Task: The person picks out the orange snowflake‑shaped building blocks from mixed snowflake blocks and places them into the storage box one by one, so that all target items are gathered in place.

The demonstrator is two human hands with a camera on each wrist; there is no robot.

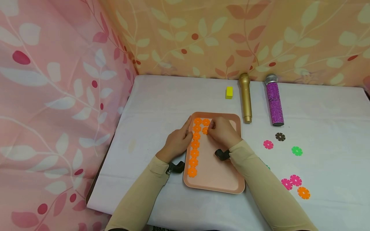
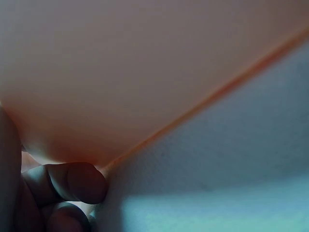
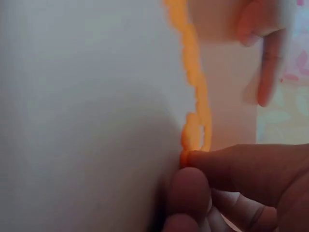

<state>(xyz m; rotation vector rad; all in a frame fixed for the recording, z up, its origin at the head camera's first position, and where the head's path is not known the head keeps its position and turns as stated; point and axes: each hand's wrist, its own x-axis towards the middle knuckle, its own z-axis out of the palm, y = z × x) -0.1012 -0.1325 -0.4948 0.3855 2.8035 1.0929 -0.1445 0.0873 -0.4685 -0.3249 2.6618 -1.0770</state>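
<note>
A peach tray (image 1: 214, 179) lies on the white table, with a column of several orange snowflake building discs (image 1: 195, 144) along its left side. My left hand (image 1: 177, 143) holds the tray's left rim near the top, index finger along the edge. In the left wrist view, bent fingers (image 2: 79, 183) meet the tray edge. My right hand (image 1: 225, 131) is over the tray's upper part, its thumb and finger pinching an orange disc (image 3: 185, 158) in a second, shorter column. Another orange disc (image 1: 206, 122) lies just above it. The right fingers partly hide the pinched disc.
Behind the tray stand a yellow block (image 1: 229, 92), a gold microphone (image 1: 246, 99) and a purple glittery microphone (image 1: 274, 101). Loose discs lie to the right: brown (image 1: 280, 137), green (image 1: 296, 151), orange (image 1: 303, 193) and several pink ones (image 1: 268, 144). The right sleeve partly covers another green disc.
</note>
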